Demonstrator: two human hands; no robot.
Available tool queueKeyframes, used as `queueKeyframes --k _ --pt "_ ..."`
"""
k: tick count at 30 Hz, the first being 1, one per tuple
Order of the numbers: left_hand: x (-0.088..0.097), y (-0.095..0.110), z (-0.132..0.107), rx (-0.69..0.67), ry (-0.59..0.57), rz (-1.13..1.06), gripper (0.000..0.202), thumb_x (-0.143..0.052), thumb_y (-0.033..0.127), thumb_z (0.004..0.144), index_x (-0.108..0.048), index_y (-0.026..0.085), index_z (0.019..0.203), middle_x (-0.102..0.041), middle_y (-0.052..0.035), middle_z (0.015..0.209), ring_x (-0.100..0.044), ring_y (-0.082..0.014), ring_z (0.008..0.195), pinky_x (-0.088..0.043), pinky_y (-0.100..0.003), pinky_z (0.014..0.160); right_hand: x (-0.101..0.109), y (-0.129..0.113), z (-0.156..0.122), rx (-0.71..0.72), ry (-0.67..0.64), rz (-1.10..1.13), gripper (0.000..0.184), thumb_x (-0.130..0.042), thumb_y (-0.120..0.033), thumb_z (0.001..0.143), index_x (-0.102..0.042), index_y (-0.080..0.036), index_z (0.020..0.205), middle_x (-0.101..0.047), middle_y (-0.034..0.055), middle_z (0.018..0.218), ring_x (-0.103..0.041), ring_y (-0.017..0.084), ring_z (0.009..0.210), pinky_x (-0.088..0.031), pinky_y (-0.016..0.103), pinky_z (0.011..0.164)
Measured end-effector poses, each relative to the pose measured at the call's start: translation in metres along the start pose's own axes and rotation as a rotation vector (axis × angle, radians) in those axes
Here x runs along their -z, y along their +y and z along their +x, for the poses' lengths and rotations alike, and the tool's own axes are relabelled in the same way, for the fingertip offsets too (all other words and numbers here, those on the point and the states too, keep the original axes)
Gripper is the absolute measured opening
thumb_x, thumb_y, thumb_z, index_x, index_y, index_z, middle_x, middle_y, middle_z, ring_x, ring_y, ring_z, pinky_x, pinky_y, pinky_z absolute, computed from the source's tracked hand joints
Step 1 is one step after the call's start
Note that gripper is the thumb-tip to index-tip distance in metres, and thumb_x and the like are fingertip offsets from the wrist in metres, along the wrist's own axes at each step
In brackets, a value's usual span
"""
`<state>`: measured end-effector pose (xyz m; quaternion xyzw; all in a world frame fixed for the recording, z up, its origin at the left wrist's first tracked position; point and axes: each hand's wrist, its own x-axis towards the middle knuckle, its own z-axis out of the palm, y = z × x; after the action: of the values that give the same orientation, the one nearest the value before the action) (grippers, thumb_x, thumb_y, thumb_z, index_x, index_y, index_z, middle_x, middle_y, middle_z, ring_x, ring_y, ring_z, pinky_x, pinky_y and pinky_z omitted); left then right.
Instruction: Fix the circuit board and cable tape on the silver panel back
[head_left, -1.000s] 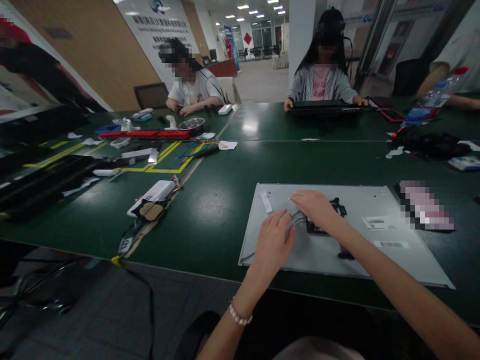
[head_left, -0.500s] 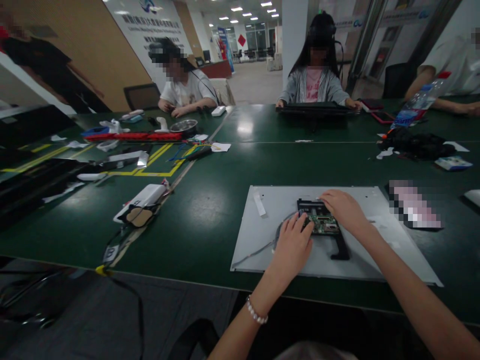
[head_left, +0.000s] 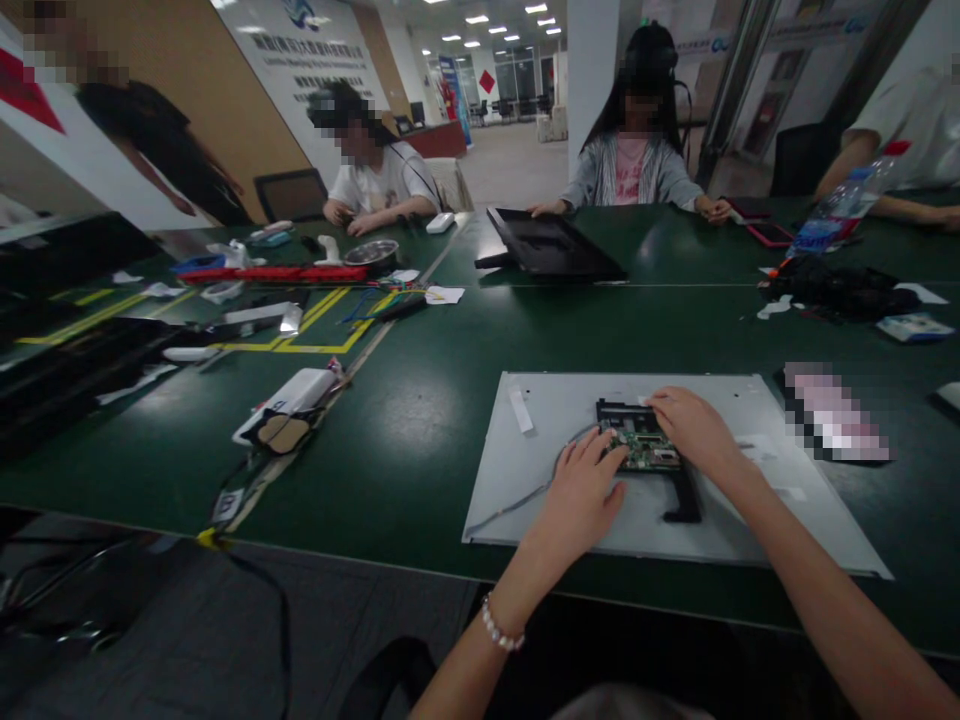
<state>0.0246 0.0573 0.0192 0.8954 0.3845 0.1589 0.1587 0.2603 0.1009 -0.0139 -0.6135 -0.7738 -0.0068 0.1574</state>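
Observation:
A grey metal panel (head_left: 540,500) lies flat on the green table (head_left: 420,420) in front of me. A small green circuit board (head_left: 642,450) in a black frame sits on its middle, with grey wires (head_left: 559,462) curling off to the left. My left hand (head_left: 581,493) rests on the panel, fingers spread, fingertips touching the board's left edge. My right hand (head_left: 694,428) lies over the board's right and far side, fingers bent down onto it. A black bracket (head_left: 682,500) sticks out from the board towards me.
A white device (head_left: 289,405) with cables lies to the left. A black monitor (head_left: 547,248) is tilted up at the far side under another person's hands. Tools, a metal bowl (head_left: 371,250) and yellow tape lines are far left. A bottle (head_left: 844,210) and black clutter sit far right.
My hands moved from the wires on the panel's left part onto the circuit board. The person opposite has tipped the black monitor up and slid it leftwards.

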Motion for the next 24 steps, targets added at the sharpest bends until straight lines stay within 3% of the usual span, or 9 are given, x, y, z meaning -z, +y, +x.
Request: queueKeyframes --k 4,9,11,16,24 --pt "0.023 -0.029 0.0 0.044 0.116 -0.075 0.039 -0.054 0.022 0.092 -0.054 0.022 0.131 -0.052 -0.0098 0.143 -0.045 -0.0243 0.136 -0.04 -0.048 0.112 0.0 0.002 -0.002 -0.012 0.012 0.041 0.033 -0.044 -0.011 0.09 -0.072 -0.013 0.109 -0.071 0.0124 0.106 -0.065 0.024 0.099 -0.048 0.037 0.092" --pt "0.059 -0.095 0.014 0.209 0.306 0.005 0.035 -0.053 0.017 0.09 -0.057 0.016 0.125 -0.057 -0.0124 0.135 -0.051 -0.023 0.129 -0.039 -0.043 0.112 0.001 0.005 -0.003 -0.026 0.055 0.096 0.034 -0.047 -0.01 0.085 -0.072 -0.013 0.108 -0.071 0.0138 0.113 -0.064 0.026 0.105 -0.047 0.042 0.098" --pt "0.067 -0.121 0.023 0.274 0.311 0.049 0.036 -0.055 0.015 0.087 -0.058 0.013 0.123 -0.06 -0.0133 0.13 -0.053 -0.0236 0.126 -0.039 -0.041 0.111 0.004 0.004 -0.003 -0.033 0.088 0.122 0.036 -0.047 -0.009 0.083 -0.072 -0.012 0.11 -0.069 0.0145 0.117 -0.062 0.026 0.11 -0.045 0.043 0.102" --pt "0.064 -0.163 0.038 0.357 0.206 0.086 0.042 -0.059 0.015 0.08 -0.06 0.013 0.122 -0.062 -0.0127 0.124 -0.055 -0.0248 0.12 -0.041 -0.039 0.106 0.017 -0.009 -0.011 -0.058 0.178 0.212 0.033 -0.046 -0.016 0.087 -0.071 -0.017 0.108 -0.07 0.0103 0.116 -0.065 0.023 0.107 -0.048 0.043 0.101" --pt "0.051 -0.178 0.047 0.382 0.213 0.084 0.028 -0.064 0.021 0.077 -0.07 0.015 0.104 -0.061 -0.0115 0.109 -0.059 -0.0243 0.102 -0.047 -0.038 0.097 0.029 -0.05 -0.037 -0.11 0.227 0.495 0.027 -0.048 -0.022 0.09 -0.071 -0.022 0.105 -0.071 0.0074 0.115 -0.065 0.023 0.109 -0.048 0.044 0.1"
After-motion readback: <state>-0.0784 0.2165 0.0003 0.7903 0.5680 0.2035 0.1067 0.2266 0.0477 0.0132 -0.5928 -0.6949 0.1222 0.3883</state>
